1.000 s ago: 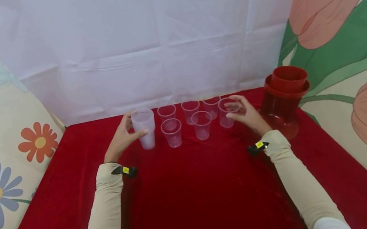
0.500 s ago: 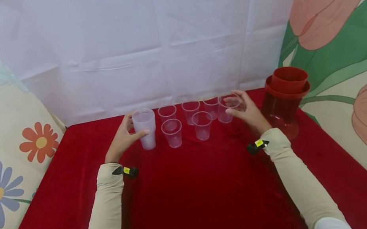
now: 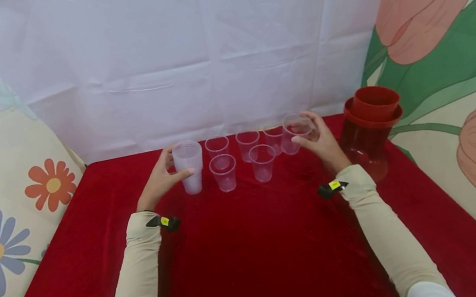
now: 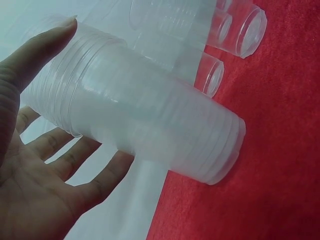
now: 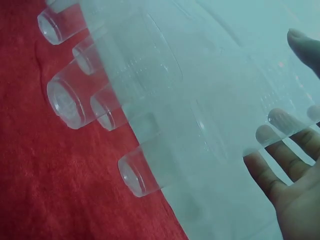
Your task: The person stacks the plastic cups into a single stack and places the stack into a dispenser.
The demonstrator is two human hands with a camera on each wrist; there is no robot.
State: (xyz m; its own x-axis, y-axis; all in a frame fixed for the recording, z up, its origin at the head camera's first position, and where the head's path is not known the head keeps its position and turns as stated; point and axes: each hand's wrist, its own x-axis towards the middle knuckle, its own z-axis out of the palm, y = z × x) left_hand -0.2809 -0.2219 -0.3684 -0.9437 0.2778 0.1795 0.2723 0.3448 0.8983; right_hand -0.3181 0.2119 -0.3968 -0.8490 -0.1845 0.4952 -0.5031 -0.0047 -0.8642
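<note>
My left hand (image 3: 160,179) grips a tall stack of nested clear plastic cups (image 3: 190,174), thumb on one side and fingers on the other. In the left wrist view the stack (image 4: 155,110) lies between thumb and fingers, its many rims close together. On the right, my right hand (image 3: 324,144) holds a single clear plastic cup (image 3: 290,143) at the back of the row. The right wrist view shows fingers partly through this cup's transparent wall (image 5: 200,115). Between the hands stand several separate upright cups, such as the front left cup (image 3: 224,175) and front right cup (image 3: 263,165).
A dark red container (image 3: 361,144) with a red cup-shaped piece (image 3: 375,102) at its top stands right of my right hand. Red cloth (image 3: 254,250) covers the table. A white sheet (image 3: 166,50) hangs directly behind the cups.
My right hand has raised the single cup and moved it slightly toward the back, tilting it a little. The left hand and its stack have stayed almost still.
</note>
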